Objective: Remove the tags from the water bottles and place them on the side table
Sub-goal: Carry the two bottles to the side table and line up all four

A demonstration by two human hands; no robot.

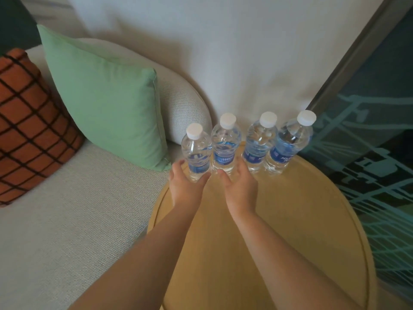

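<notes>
Several clear water bottles with white caps and blue labels stand in a row at the far edge of a round wooden side table (279, 220). My left hand (184, 185) wraps the base of the leftmost bottle (196, 151), thumb and fingers on either side of it. My right hand (240, 186) cups the base of the second bottle (225, 145). The third bottle (260, 142) and the fourth bottle (288, 142) stand untouched to the right. No loose tags can be seen.
A cream sofa (67, 220) lies left of the table, with a green cushion (111, 97) and an orange checked cushion (29, 126). A white wall (234, 52) rises behind the bottles. A patterned glass panel (380, 142) closes off the right side.
</notes>
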